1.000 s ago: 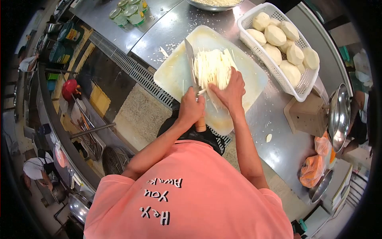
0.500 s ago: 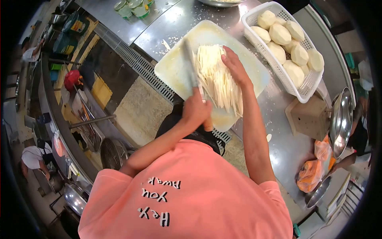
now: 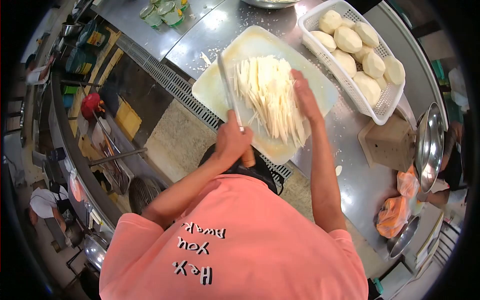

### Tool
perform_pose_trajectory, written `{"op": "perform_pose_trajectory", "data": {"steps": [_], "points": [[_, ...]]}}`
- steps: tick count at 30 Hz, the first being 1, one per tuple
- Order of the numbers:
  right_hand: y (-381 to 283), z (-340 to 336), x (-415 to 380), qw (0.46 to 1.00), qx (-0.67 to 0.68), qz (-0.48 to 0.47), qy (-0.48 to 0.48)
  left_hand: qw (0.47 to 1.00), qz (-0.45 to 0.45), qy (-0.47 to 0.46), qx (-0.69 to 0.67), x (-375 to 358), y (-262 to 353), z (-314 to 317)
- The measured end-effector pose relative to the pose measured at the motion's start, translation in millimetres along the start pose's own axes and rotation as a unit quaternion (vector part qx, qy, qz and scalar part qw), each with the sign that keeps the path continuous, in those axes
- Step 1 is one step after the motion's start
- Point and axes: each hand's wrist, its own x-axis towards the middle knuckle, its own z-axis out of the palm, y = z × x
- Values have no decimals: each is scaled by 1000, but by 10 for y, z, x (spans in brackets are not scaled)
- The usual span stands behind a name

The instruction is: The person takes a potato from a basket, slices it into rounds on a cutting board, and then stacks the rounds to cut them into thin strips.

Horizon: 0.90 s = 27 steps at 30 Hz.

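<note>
My left hand (image 3: 233,140) is closed round the wooden handle of a large kitchen knife (image 3: 224,82). Its blade points away from me, on edge or nearly so, a little left of a pile of thin pale vegetable strips (image 3: 274,97). The strips lie on a white, stained cutting board (image 3: 210,92). At the right side of the pile is my right hand (image 3: 306,97), fingers stretched out and slightly blurred, touching or nearly touching the strips.
A white plastic basket (image 3: 353,89) of peeled, potato-like vegetables (image 3: 348,40) stands right of the board on the steel table (image 3: 200,40). Several cans (image 3: 170,14) are at the back left. Metal bowls (image 3: 429,145) and orange bags (image 3: 392,216) lie right. A person (image 3: 46,204) works far left.
The knife and my left hand have moved left, leaving a gap beside the strips. My right hand has shifted right and slightly down, and the pile lies more spread out.
</note>
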Motion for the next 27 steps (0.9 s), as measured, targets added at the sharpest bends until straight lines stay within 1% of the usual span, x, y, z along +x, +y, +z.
{"op": "perform_pose_trajectory", "data": {"steps": [1,3,4,5,6,7,9,10,11,12,13,14,15,16,17,18,19,21,22,24,25,27], "points": [[-56,134,-70,998,-54,-21,-8,999,4,-33,7,34,70,104],[-262,219,-159,997,-75,-29,8,996,71,-38,-35,42,269,334],[-291,218,-176,999,-47,-8,8,996,75,-38,-36,56,297,312],[-318,194,-194,1000,-19,13,8,997,55,-35,-46,71,330,292],[-345,142,-211,1000,-20,11,14,997,37,-34,-55,99,364,266],[-361,86,-249,1000,-17,15,11,997,43,-38,-53,109,369,135],[-433,38,-343,1000,-12,21,15,985,3,-86,-146,134,281,-301],[-498,31,-424,998,-42,22,36,985,6,-92,-143,141,223,-457],[-534,44,-502,996,-72,24,56,989,26,-103,-104,156,161,-603],[-517,97,-579,995,-71,26,62,990,46,-112,-65,193,119,-744],[-473,175,-664,990,-110,27,86,990,50,-118,-64,249,125,-892],[-483,237,-748,982,-150,29,110,985,95,-135,-58,315,165,-1034],[-501,325,-847,981,-153,33,118,977,142,-151,-54,391,197,-1150],[-581,468,-938,969,-195,50,147,975,148,-159,-56,512,218,-1241],[-650,602,-1005,953,-236,69,175,965,209,-160,-11,694,243,-1313],[-692,711,-1047,950,-239,75,184,949,270,-160,34,908,249,-1360],[-724,813,-1082,942,-253,88,203,950,276,-145,16,1163,167,-1314],[-798,979,-1118,927,-273,109,234,926,343,-133,81,1673,196,-1212],[-837,1058,-1117,918,-284,104,258,921,355,-143,76,1915,206,-1110],[-912,1259,-1114,900,-299,114,295,865,461,-149,132,2368,184,-844],[-940,1360,-1089,889,-312,117,314,858,472,-159,125,2577,191,-681],[-1035,1526,-970,872,-332,127,338,802,553,-171,145,2912,283,-334]]}}
